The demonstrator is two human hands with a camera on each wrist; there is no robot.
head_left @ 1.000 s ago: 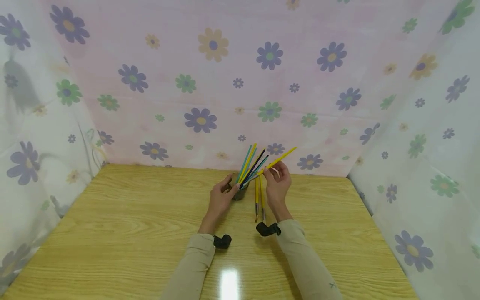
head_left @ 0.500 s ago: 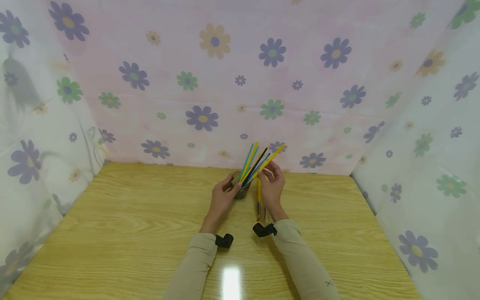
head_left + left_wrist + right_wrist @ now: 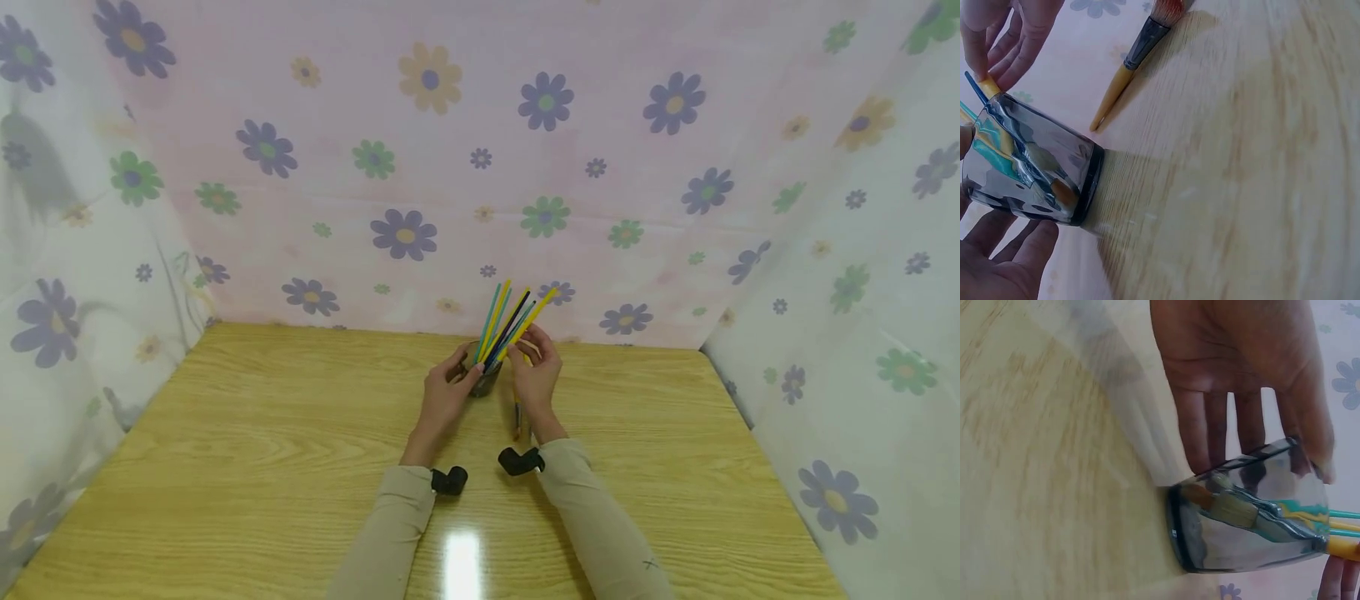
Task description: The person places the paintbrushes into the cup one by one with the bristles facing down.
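Note:
A smoky clear glass [image 3: 483, 384] stands near the back of the table, with several paintbrushes in it, bristles down. My left hand [image 3: 446, 398] grips the glass, the thumb near the rim. My right hand [image 3: 540, 377] pinches a yellow-handled paintbrush [image 3: 537, 315] just above the rim; its handle leans to the right. Through the glass wall [image 3: 1260, 547], tan bristles [image 3: 1236, 509] show inside at the lower end. Next to the glass a paintbrush [image 3: 1141, 50] with reddish bristles lies on the table. A second lying brush is mostly hidden by my right hand.
The wood-grain table [image 3: 247, 450] ends at a flower-patterned cloth [image 3: 450, 183] behind, with similar cloth on both sides. Teal, yellow and dark handles [image 3: 498, 321] fan upward from the glass. A black wrist mount [image 3: 450, 481] sits at each sleeve.
My right hand has moved left toward the glass with the yellow-handled paintbrush, which now stands steeper and lower in the glass. My left hand stays on the glass.

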